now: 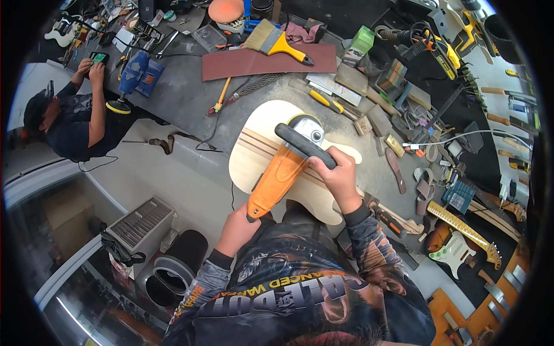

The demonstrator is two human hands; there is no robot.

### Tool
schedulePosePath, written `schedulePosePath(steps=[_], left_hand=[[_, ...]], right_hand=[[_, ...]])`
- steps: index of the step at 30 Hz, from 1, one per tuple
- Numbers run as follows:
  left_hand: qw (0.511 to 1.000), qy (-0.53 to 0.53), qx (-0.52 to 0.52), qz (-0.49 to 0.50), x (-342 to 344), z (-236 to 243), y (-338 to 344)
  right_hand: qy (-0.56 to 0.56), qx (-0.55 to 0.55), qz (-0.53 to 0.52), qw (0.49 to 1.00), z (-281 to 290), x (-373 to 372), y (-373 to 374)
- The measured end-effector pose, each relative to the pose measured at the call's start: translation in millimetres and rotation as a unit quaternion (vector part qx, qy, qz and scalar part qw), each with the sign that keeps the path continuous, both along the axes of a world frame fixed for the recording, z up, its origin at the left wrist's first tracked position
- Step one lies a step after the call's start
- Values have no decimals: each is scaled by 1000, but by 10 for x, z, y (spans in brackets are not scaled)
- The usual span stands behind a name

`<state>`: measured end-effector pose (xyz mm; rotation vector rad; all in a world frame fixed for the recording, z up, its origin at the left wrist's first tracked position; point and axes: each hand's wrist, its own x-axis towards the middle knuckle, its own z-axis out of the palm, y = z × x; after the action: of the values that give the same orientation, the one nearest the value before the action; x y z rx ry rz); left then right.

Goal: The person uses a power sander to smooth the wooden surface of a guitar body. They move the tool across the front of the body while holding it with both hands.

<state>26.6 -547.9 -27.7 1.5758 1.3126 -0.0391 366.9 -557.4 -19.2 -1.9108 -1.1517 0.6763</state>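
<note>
An orange angle polisher with a black loop handle lies across a pale wooden guitar body with dark stripes along its middle. My left hand is wrapped round the rear end of the polisher. At its front, my right hand grips the loop handle from the right. The metal gear head is over the upper part of the body, with a yellow-edged pad partly showing beneath it. Whether the pad touches the wood cannot be seen. The guitar body rests at the bench edge, close to my lap.
On the grey bench, a wide paintbrush lies on a brown sandpaper sheet. Sanding blocks, files and hand tools crowd the right side. An electric guitar lies at lower right. A person holding a phone is at far left, near a blue polisher.
</note>
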Motion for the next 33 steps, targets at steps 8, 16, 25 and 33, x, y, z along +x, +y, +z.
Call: schedulePosePath(steps=[8, 16, 25, 33], left_hand=[[994, -45, 22, 96, -92, -33, 189], [995, -6, -7, 97, 47, 12, 261], [1000, -10, 8, 13, 144, 38, 41], [992, -35, 8, 123, -249, -120, 84]], right_hand=[[-30, 112, 57, 992, 69, -257, 805], [-48, 93, 39, 994, 65, -143, 801], [-44, 24, -11, 999, 40, 86, 97], [-19, 108, 44, 993, -32, -422, 873]])
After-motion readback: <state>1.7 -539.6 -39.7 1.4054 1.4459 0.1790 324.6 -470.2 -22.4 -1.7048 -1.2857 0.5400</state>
